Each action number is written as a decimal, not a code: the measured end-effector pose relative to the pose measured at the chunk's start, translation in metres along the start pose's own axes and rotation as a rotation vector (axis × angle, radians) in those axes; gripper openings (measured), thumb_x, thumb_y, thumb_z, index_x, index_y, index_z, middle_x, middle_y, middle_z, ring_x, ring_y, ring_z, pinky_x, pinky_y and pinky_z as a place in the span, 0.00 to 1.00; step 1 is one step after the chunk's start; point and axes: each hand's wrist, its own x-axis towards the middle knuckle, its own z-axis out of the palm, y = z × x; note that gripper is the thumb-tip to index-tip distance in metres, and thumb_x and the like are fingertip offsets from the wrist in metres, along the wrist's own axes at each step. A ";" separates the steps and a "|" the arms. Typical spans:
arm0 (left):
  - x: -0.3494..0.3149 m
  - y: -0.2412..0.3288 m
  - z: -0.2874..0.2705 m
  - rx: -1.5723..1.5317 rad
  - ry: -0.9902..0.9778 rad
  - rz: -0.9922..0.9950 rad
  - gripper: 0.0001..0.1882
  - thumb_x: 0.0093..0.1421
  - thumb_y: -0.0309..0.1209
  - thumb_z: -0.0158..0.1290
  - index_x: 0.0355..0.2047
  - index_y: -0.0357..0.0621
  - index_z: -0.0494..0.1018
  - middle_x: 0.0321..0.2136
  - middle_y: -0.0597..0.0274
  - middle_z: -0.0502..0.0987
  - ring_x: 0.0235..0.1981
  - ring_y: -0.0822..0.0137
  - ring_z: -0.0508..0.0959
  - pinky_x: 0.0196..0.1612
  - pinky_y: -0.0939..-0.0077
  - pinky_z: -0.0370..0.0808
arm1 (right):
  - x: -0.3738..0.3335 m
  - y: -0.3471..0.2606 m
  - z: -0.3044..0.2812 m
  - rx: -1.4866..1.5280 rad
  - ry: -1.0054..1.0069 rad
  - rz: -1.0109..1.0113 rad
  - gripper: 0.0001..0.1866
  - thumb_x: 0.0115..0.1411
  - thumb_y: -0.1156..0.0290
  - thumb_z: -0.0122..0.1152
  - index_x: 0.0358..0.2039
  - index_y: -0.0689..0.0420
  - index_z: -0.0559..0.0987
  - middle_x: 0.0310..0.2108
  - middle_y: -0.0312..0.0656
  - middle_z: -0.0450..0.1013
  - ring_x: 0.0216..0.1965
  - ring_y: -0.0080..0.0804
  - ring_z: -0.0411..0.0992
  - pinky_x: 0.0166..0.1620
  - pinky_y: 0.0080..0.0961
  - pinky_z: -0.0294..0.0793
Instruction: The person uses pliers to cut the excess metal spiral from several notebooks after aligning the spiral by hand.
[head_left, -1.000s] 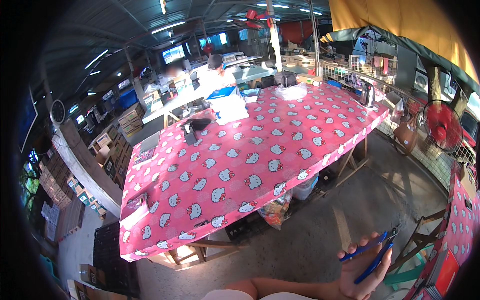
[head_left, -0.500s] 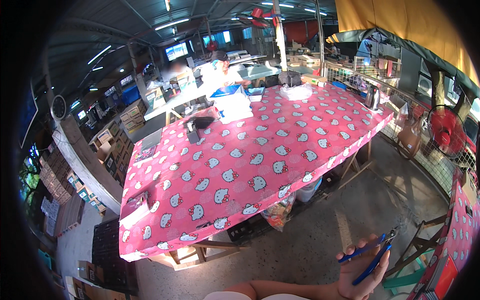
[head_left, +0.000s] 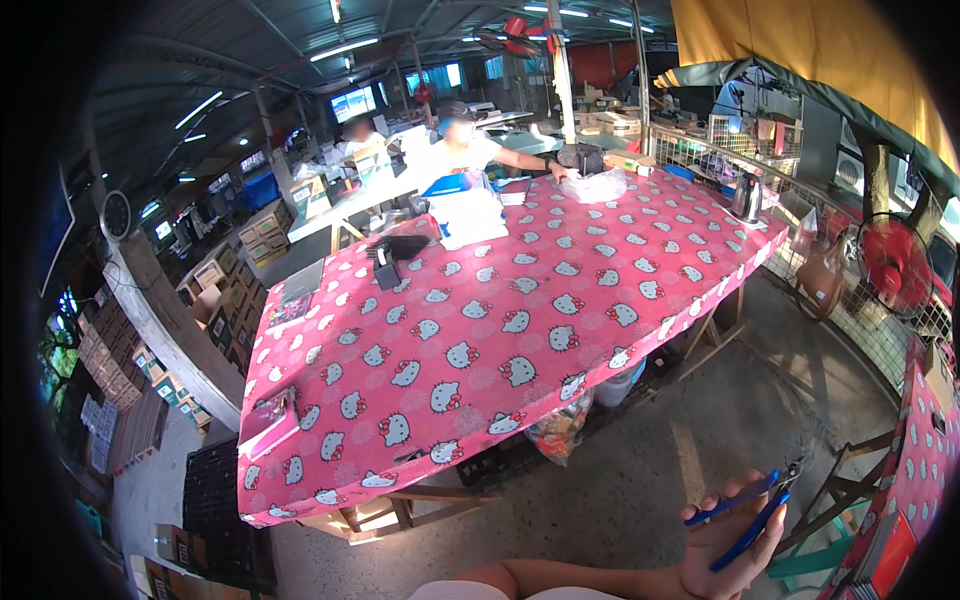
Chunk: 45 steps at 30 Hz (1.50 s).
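My right hand [head_left: 735, 545] is at the lower right, palm up, with its forearm coming in along the lower edge. It holds a pair of pliers [head_left: 752, 520] with two long blue handles. My fingers curl over one handle and my thumb lies along the other. The handles stand apart, and the small metal jaws point up and to the right. Whether the jaw tips are parted is too small to tell. The pliers are over the floor, right of the pink table [head_left: 480, 320], touching nothing but my hand. My left hand is not in view.
On the table are a booklet [head_left: 270, 422], a black stand [head_left: 387, 270], stacked white papers [head_left: 470, 218], a clear plastic bag [head_left: 595, 187] and a kettle [head_left: 746, 197]. A person [head_left: 465, 150] reaches over its far side. A red fan [head_left: 890, 262] and a second pink table [head_left: 918, 440] stand right.
The person across the table has leaned and stretched an arm toward the clear plastic bag. My right hand with the pliers has shifted slightly right.
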 end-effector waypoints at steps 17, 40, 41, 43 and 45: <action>0.065 -0.052 0.021 -0.219 -0.402 -0.138 0.33 0.51 0.23 0.60 0.56 0.42 0.59 0.43 0.55 0.71 0.49 0.61 0.69 0.56 0.58 0.63 | -0.046 -0.071 -0.054 -0.004 0.122 -0.447 0.25 0.65 0.54 0.47 0.54 0.58 0.67 0.49 0.47 0.68 0.49 0.45 0.69 0.53 0.48 0.68; 0.241 -0.227 0.110 -0.003 -1.116 -0.848 0.59 0.37 0.44 0.73 0.63 0.39 0.49 0.53 0.50 0.68 0.57 0.57 0.67 0.62 0.60 0.59 | -0.207 -0.255 -0.107 -0.372 0.475 -1.394 0.28 0.64 0.54 0.46 0.57 0.61 0.62 0.48 0.50 0.67 0.50 0.44 0.68 0.53 0.46 0.66; 0.265 -0.230 0.119 -0.013 -1.024 -0.707 0.64 0.33 0.44 0.74 0.65 0.43 0.46 0.56 0.53 0.64 0.59 0.59 0.65 0.62 0.61 0.59 | -0.209 -0.261 -0.103 -0.328 0.674 -1.426 0.28 0.63 0.54 0.48 0.57 0.61 0.62 0.49 0.49 0.68 0.51 0.44 0.67 0.54 0.46 0.66; 0.300 -0.247 0.113 -0.134 -0.797 -0.727 0.75 0.23 0.45 0.77 0.68 0.52 0.40 0.63 0.59 0.54 0.64 0.61 0.56 0.65 0.62 0.54 | -0.214 -0.270 -0.100 -0.299 0.764 -1.558 0.28 0.63 0.53 0.48 0.56 0.60 0.63 0.48 0.47 0.69 0.52 0.43 0.68 0.54 0.47 0.66; 0.341 -0.269 0.116 -0.171 -0.729 -0.723 0.66 0.33 0.50 0.72 0.67 0.50 0.42 0.63 0.59 0.52 0.64 0.60 0.55 0.64 0.62 0.53 | -0.221 -0.280 -0.106 -0.324 0.702 -1.709 0.25 0.64 0.55 0.48 0.55 0.58 0.63 0.45 0.45 0.70 0.46 0.41 0.72 0.49 0.43 0.71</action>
